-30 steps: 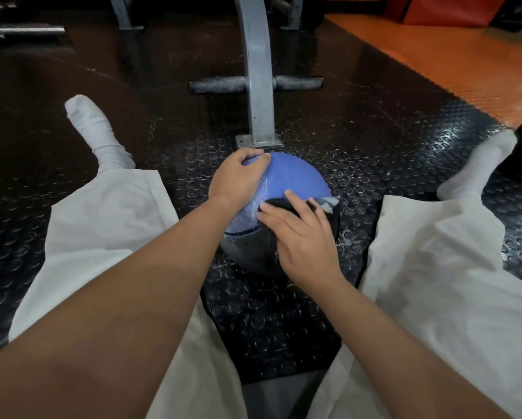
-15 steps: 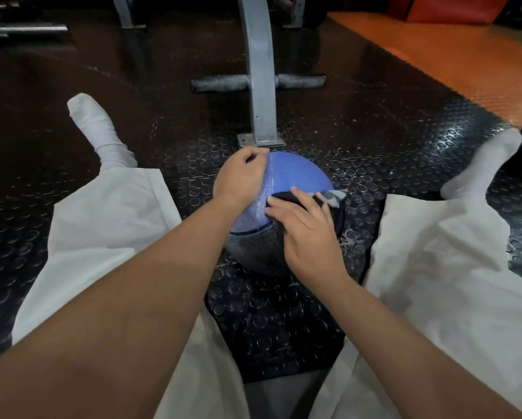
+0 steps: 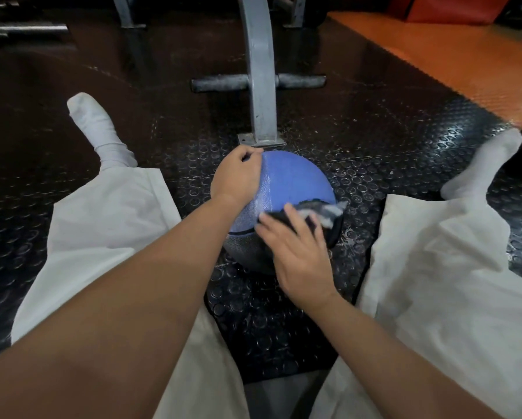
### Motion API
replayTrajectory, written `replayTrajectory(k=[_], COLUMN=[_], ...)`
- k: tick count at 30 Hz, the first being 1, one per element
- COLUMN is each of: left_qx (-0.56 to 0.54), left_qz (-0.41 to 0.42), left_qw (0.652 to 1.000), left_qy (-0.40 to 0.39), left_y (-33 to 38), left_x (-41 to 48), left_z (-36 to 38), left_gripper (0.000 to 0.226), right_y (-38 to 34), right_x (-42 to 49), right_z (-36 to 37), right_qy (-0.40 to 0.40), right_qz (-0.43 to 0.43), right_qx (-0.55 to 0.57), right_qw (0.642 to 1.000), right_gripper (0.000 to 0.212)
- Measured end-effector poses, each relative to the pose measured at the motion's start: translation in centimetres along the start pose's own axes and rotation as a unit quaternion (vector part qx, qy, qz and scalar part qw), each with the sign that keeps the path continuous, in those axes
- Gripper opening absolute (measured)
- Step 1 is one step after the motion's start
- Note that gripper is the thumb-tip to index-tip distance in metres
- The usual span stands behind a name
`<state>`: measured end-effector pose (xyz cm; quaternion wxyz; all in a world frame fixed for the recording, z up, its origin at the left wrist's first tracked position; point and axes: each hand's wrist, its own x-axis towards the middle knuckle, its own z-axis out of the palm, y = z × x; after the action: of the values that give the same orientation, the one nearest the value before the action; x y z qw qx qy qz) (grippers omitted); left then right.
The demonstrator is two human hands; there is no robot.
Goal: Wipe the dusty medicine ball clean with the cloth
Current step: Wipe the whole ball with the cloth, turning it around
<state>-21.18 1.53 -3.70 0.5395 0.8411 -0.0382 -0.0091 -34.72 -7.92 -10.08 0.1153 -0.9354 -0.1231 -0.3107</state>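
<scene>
Medicine ball [image 3: 293, 182] under both hands: left hand [image 3: 237, 176] curled around its top, right hand [image 3: 299, 255] flat on cloth [image 3: 323, 211].

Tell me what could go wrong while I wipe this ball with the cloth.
1. The medicine ball rests loose on the floor, steadied only by the left hand; a hard stroke might roll it into the metal post just beyond it.
2. The right hand presses the cloth with flat fingers, no grip, so the cloth could slide off.

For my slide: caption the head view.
Left hand grips blue-and-grey medicine ball; right hand presses dark cloth onto it.
</scene>
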Motion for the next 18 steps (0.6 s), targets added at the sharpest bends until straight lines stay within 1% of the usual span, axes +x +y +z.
replayTrajectory(k=[2, 3, 5, 7, 9, 10, 12, 13, 14, 15, 18], left_qx=[0.003, 0.001, -0.004, -0.009, -0.005, 0.003, 0.013, 0.014, 0.013, 0.009, -0.004], left_qz=[0.005, 0.010, 0.014, 0.007, 0.010, 0.012, 0.012, 0.012, 0.014, 0.014, 0.006], left_qw=[1.000, 1.000, 1.000, 1.000, 1.000, 1.000, 1.000, 1.000, 1.000, 0.999, 0.999], left_qy=[-0.005, -0.006, -0.004, 0.002, 0.009, 0.013, 0.019, 0.022, 0.025, 0.030, 0.044], left_y=[-0.1, -0.1, -0.1, 0.0, -0.1, -0.1, -0.3, -0.4, -0.5, -0.5, -0.3], left_x=[-0.2, -0.3, -0.4, -0.5, -0.6, -0.8, -1.2, -1.5, -1.6, -1.7, -1.9], left_z=[0.0, 0.0, 0.0, 0.1, 0.2, 0.3, 0.5, 0.5, 0.5, 0.5, 0.5], left_gripper=[0.023, 0.023, 0.022, 0.019, 0.017, 0.018, 0.019, 0.019, 0.019, 0.019, 0.023], right_y=[0.8, 1.1, 1.0, 0.7, 1.1, 1.8, 3.2, 3.6, 3.9, 3.8, 2.1], right_x=[-1.1, -0.7, 1.4, 5.0, 8.8, 10.5, 13.1, 13.8, 14.0, 13.9, 11.5], right_z=[0.4, 0.3, -0.5, -1.6, -2.4, -2.5, -2.5, -2.4, -2.1, -1.9, -1.1], right_qy=[-0.008, -0.014, -0.033, -0.048, -0.079, -0.095, -0.131, -0.136, -0.131, -0.114, -0.006], right_qz=[-0.053, -0.060, -0.036, 0.041, 0.134, 0.170, 0.255, 0.290, 0.311, 0.315, 0.267], right_qx=[-0.027, -0.028, -0.016, 0.010, 0.031, 0.046, 0.092, 0.105, 0.102, 0.085, 0.040], right_qw=[0.998, 0.998, 0.999, 0.998, 0.987, 0.980, 0.954, 0.941, 0.936, 0.938, 0.963], right_gripper=[0.039, 0.039, 0.042, 0.047, 0.044, 0.041, 0.037, 0.035, 0.033, 0.033, 0.033])
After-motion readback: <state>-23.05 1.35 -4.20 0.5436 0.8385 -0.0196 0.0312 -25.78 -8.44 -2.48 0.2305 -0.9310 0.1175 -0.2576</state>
